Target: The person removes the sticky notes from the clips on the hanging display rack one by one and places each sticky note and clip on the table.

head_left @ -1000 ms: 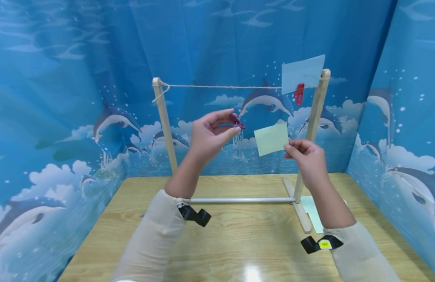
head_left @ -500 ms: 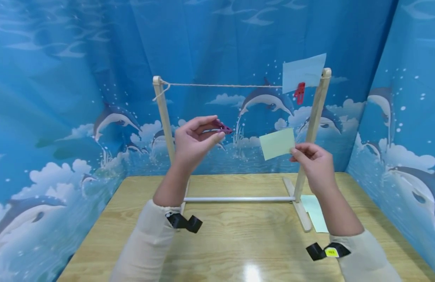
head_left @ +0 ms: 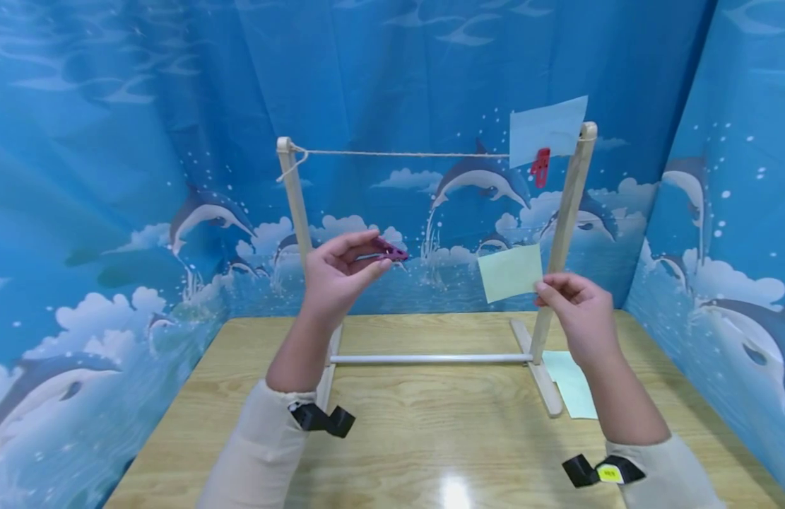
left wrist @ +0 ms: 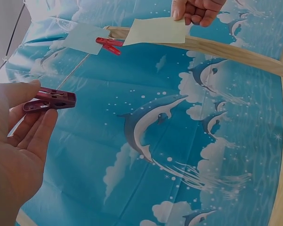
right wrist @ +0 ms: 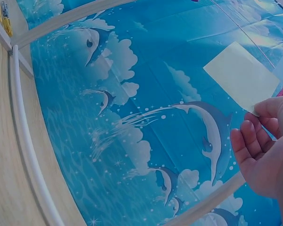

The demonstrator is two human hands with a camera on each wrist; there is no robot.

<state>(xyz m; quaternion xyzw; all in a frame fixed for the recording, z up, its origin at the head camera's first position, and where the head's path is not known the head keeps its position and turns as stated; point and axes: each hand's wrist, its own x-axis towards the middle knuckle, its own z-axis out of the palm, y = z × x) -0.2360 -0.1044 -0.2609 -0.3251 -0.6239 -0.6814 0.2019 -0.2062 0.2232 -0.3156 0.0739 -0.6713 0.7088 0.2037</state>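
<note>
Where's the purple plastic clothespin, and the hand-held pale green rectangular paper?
Purple plastic clothespin [left wrist: 60,96]: left wrist view, middle of its body.
Pale green rectangular paper [head_left: 510,274]: head view, centre of its face.

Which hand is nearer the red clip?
Right. The right hand is below the red clip, slightly to its right; the left hand is farther off, below and to its left.

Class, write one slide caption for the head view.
Before a wooden frame, the left hand pinches a purple clothespin while the right hand holds a pale green paper.
</note>
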